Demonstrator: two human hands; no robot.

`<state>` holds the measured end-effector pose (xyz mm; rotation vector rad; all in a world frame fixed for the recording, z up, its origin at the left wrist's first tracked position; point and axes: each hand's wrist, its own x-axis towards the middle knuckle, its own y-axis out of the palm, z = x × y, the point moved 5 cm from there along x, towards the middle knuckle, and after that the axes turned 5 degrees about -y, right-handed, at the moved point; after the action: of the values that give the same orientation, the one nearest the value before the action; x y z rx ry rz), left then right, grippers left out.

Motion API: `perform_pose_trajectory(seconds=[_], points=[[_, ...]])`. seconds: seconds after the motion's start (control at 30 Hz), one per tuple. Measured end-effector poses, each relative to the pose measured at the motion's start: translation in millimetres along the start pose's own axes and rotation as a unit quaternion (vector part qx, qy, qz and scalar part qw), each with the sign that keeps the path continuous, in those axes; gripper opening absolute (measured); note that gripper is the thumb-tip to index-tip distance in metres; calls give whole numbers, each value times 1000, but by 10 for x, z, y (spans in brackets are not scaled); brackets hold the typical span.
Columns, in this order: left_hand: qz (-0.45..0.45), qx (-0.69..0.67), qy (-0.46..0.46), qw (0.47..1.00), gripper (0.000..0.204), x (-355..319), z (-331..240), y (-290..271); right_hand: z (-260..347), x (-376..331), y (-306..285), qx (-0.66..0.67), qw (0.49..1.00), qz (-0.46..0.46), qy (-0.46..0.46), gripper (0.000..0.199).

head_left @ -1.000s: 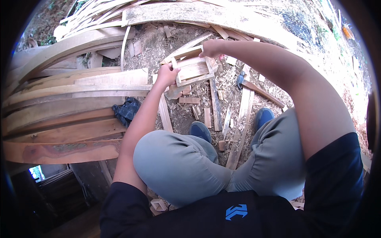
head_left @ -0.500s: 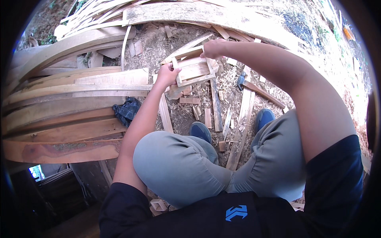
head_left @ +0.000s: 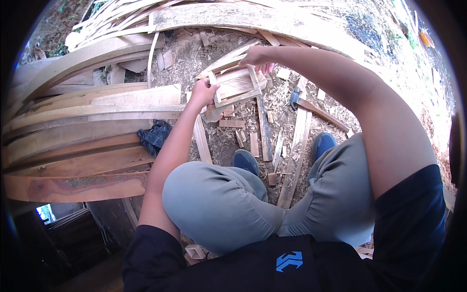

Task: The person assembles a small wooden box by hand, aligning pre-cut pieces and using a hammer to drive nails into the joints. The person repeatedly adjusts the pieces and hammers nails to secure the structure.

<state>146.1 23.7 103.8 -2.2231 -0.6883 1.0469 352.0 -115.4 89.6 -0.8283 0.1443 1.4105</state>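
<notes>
A small rectangular wooden frame (head_left: 237, 100) is held tilted over the littered ground, just beyond my knees. My left hand (head_left: 203, 92) grips its left end piece, the thumb lying over the wood. At the frame's far rail, near the far right corner, my right hand (head_left: 255, 57) has its thumb and index finger pinched at the wood. The other fingers of that hand hang loosely over the right end. Through the frame's opening, pale board shows. A hammer (head_left: 295, 99) with a wooden handle lies on the ground to the right of the frame.
Curved planks (head_left: 73, 131) are stacked along the left, with a crumpled black plastic bag (head_left: 154, 136) at their ends. A long wide board (head_left: 243, 15) lies across the far side. Offcuts, strips and shavings cover the ground around my shoes (head_left: 245, 161).
My right hand has shifted slightly left along the frame's far rail from its far right corner, and its outer fingers have loosened. My left hand keeps its grip.
</notes>
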Motion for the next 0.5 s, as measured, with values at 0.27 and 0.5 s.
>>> perform_pose_trajectory(seconds=[0.27, 0.5], points=[[3, 0, 9, 1000, 24, -14, -45, 38, -176, 163, 65, 74, 997, 15, 13, 52], [3, 4, 4, 1000, 30, 69, 54, -4, -101, 124, 72, 78, 997, 14, 6, 50]])
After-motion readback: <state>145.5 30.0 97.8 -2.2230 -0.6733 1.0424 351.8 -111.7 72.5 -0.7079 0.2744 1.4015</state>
